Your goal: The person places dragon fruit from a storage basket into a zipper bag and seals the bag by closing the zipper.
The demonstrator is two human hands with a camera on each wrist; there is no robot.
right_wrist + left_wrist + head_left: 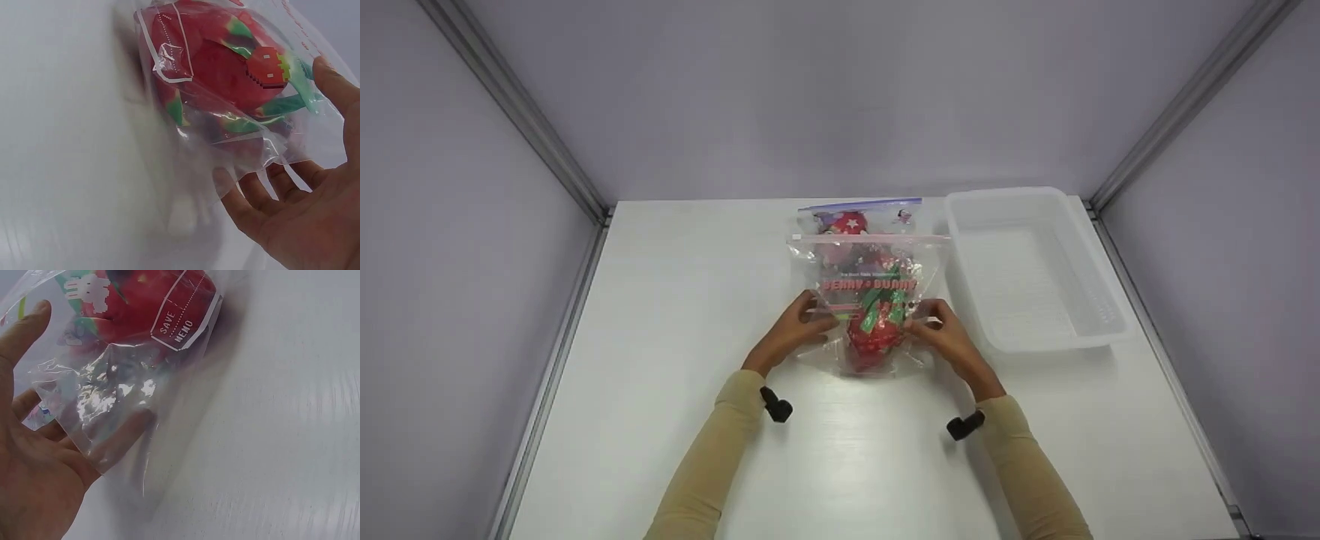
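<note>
A clear zip bag printed in red letters stands on the white table, stuffed with red and green wrapped items. My left hand holds its left side and my right hand its right side, both low on the bag. In the left wrist view the left hand has its thumb in front of the bag and its fingers behind the plastic. The right wrist view shows the right hand with fingers under the bag and thumb against its side.
A second zip bag with a blue strip stands just behind the first. An empty white plastic basket sits to the right, near the table's right edge. Grey walls enclose the table on three sides.
</note>
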